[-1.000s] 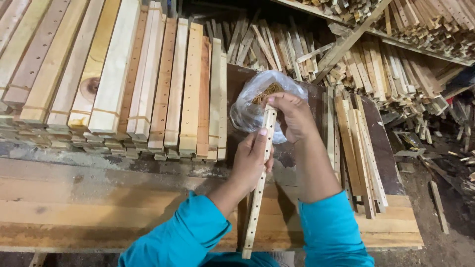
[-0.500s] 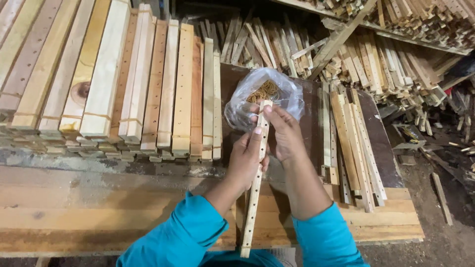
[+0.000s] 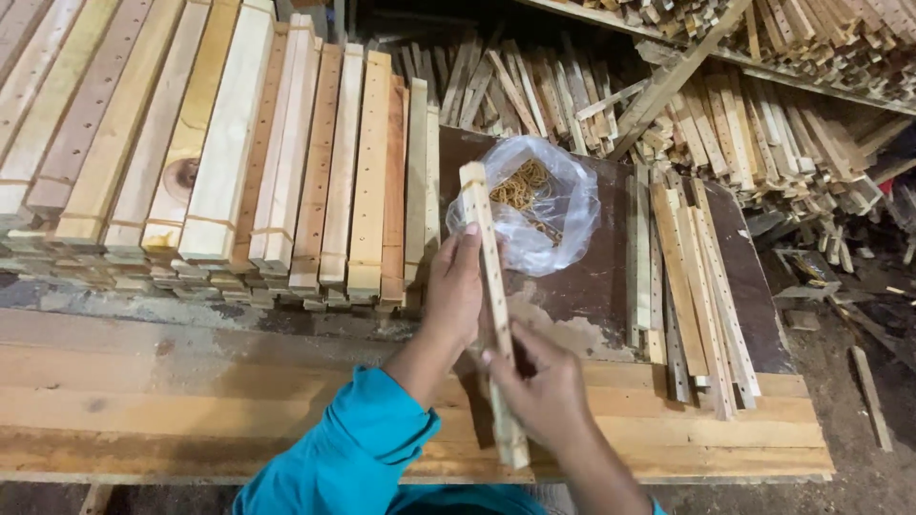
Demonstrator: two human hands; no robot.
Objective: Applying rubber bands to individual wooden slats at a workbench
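I hold a bundle of thin pale wooden slats with drilled holes (image 3: 485, 238) upright over the workbench. My left hand (image 3: 454, 291) grips its middle from the left side. Lower down, my right hand (image 3: 539, 386) closes around the bundle near its bottom end. Both arms wear teal sleeves. Just behind the bundle's top lies a clear plastic bag of yellow-brown rubber bands (image 3: 534, 205) on a dark board (image 3: 592, 286).
Bundled drilled slats (image 3: 315, 162) are stacked in rows at the left. Loose slats (image 3: 692, 286) lie right of the bag. Heaps of wood offcuts (image 3: 763, 114) fill the back and right. Wide planks (image 3: 172, 391) form the bench's front.
My right hand has left the top of the bundle by the bag and slid down to grip it near the bottom. The left hand keeps its hold.
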